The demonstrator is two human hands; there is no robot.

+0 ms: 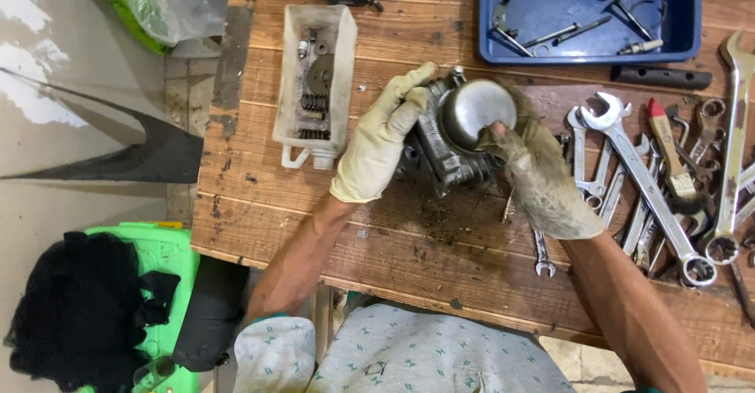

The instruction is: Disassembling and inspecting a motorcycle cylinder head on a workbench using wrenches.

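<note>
Left hand [379,143] fingers grip engine cylinder [452,137] side; right hand [539,177] fingers clasp its top.

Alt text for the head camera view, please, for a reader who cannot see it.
Two gloved hands hold a grimy metal engine part over a wooden workbench: the left hand grips its side, the right hand rests on its round shiny top. Spanners lie at right, a blue tray behind, and a clear plastic tub of small parts at left.
</note>
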